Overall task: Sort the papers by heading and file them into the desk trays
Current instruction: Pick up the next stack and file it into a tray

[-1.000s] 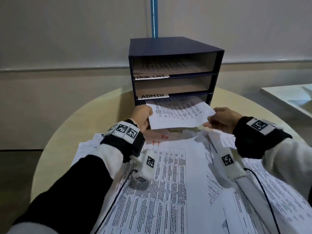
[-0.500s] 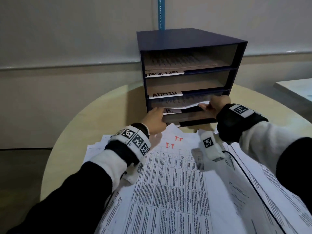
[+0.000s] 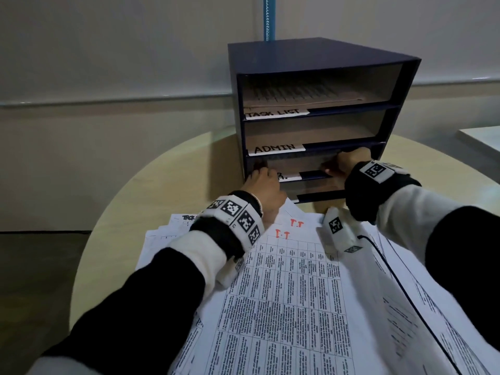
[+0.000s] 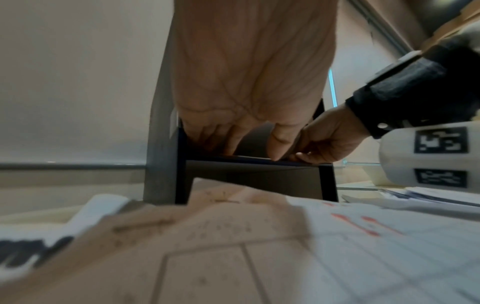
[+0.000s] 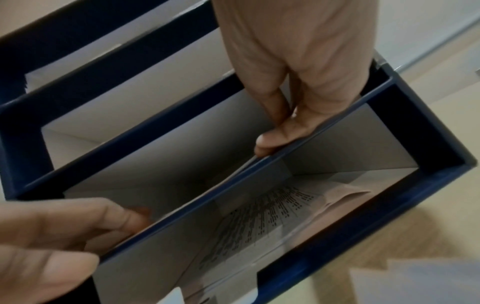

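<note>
Both hands reach into the 3rd slot of the desk trays (image 3: 319,63), centre of the frame. The left hand (image 3: 263,185) and right hand (image 3: 345,165) pinch the sheet (image 5: 249,164) at its near edge; it lies straight ahead, its length running inward.

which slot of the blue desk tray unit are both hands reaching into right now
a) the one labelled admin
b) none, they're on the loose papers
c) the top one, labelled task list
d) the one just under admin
d: the left hand and right hand both have fingers inside the slot directly below the ADMIN label.
</note>
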Demonstrator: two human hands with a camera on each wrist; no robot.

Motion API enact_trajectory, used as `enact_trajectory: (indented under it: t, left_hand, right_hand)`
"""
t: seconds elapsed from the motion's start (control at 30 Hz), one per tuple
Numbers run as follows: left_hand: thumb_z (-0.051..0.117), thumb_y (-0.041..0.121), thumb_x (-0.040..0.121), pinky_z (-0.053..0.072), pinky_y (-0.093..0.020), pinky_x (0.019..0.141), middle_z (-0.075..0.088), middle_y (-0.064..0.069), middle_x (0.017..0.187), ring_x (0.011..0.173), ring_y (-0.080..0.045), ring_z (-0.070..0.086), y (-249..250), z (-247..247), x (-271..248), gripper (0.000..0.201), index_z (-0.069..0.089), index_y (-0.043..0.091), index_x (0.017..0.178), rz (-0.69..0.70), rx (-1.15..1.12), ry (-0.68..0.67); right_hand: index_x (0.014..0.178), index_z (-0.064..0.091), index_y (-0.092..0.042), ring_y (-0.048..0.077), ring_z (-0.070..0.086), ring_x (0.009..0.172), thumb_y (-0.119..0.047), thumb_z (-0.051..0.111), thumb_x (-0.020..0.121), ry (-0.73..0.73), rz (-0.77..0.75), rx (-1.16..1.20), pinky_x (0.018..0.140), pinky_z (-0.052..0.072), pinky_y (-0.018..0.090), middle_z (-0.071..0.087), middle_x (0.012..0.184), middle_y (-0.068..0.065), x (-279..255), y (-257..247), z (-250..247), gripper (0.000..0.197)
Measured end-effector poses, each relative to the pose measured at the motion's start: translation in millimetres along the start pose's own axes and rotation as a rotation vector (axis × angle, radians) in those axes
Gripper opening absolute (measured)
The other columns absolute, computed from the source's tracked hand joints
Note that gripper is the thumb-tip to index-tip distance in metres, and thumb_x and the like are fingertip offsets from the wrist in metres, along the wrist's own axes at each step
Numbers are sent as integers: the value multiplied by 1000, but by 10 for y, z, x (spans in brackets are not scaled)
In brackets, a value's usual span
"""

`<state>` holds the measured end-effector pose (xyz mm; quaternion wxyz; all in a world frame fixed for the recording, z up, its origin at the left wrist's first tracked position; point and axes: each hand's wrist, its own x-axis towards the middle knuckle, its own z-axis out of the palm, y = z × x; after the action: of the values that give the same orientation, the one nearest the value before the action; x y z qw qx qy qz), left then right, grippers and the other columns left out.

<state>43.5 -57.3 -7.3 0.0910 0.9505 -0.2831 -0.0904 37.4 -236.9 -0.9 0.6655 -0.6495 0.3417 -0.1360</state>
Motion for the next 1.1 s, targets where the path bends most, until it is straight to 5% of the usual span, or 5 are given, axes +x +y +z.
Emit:
enact_trajectory:
  t: [0.23,0.4,0.57,0.87,1.1]
  left_hand:
    - [38,30,98,36,-31,93,38,-20,140,126,-32,39,-17,-76,-6,51,26,0,138,-30,-94,-96]
    - [42,20,97,39,-23,91,56,-10,129,118,-24,52,-47,-246,-251,34,53,6,125,44,-224,57]
    - [46,21,96,38,-22,81,59,-2,118,98,-14,53,-134,-169,-549,27,58,10,118,50,-204,-119]
    - [66,30,84,38,-28,93,44,-10,131,119,-24,44,-229,52,-773,56,44,9,131,-51,27,-192]
    - [61,13,86,36,-19,65,61,-1,83,77,-12,53,-139,6,-847,8,67,9,83,86,-267,104]
  right_hand:
    - [79,57,1,15,45,20,-3,51,90,-45,44,-292,29,37,14,48,26,4,35,-75,-128,13]
    - [71,57,-2,30,59,66,-11,66,82,-167,-44,-448,80,52,47,55,61,14,-99,-10,-252,17]
    - [76,57,-6,17,56,48,-7,53,90,-336,-142,-584,49,51,22,57,62,10,-604,75,-296,14]
    - [100,63,-8,11,61,62,-13,50,91,-655,-334,-1165,54,44,18,64,76,2,-1258,418,-464,16]
    - [129,45,-11,20,51,102,-27,53,92,-429,-635,-1141,91,44,30,54,122,8,-1467,680,-577,41]
